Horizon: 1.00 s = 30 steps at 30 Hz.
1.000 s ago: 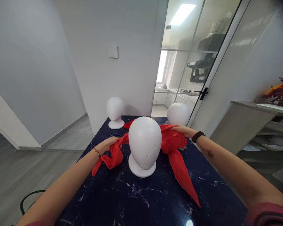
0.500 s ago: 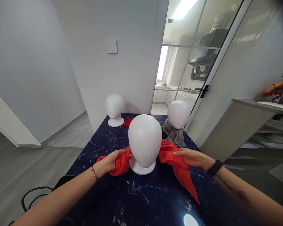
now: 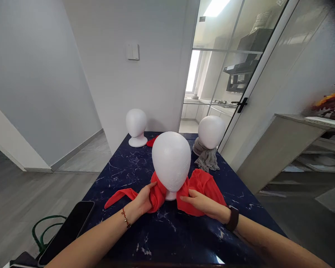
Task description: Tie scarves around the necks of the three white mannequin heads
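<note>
In the middle of the head view a white foam mannequin head [image 3: 171,160] stands upright on the table. A red scarf [image 3: 205,184] passes behind its neck, with both ends brought forward at the sides. My left hand [image 3: 145,197] is closed on the scarf's left part, close beside the neck; a loose tip trails left over the table. On the right, my right hand [image 3: 197,201] grips the other part near the neck, thumb on top and fingers partly hidden by cloth.
Behind stand a bare foam head [image 3: 136,126] at left and another foam head [image 3: 211,131] at right, wearing a grey scarf [image 3: 207,158]. More red cloth [image 3: 152,141] lies at the back. The dark blue marbled table [image 3: 120,167] carries a black phone [image 3: 69,230] at its left edge.
Both hands have moved inward and slightly down, bringing the scarf's sides forward around the neck and over part of the base. The phone now shows more fully at lower left.
</note>
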Each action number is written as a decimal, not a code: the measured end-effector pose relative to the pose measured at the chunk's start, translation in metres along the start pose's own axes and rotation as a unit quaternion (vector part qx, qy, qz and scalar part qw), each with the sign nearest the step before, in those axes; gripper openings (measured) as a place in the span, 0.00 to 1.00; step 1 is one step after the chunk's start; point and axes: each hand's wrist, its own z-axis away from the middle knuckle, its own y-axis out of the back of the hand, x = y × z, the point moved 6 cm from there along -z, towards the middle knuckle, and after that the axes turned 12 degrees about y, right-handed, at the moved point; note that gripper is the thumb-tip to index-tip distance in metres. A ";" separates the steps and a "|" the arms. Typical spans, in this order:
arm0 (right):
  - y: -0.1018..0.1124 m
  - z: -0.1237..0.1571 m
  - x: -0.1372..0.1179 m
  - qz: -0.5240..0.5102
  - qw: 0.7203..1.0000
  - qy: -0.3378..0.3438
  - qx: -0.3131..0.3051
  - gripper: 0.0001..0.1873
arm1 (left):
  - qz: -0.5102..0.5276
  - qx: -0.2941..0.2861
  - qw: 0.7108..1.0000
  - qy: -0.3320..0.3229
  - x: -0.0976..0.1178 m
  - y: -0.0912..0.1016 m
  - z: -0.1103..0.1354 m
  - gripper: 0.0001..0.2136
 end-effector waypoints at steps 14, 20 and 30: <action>-0.051 -0.021 0.012 0.091 0.994 0.061 -0.029 0.15 | -0.138 -0.023 0.982 -0.130 -0.019 0.010 0.007 0.12; -0.054 -0.021 0.006 0.123 0.990 0.051 -0.033 0.15 | -0.146 -0.078 0.968 -0.190 -0.027 0.006 -0.003 0.14; -0.041 -0.002 -0.016 0.257 0.965 0.041 -0.045 0.25 | -0.160 0.029 0.938 -0.306 -0.025 0.018 -0.004 0.20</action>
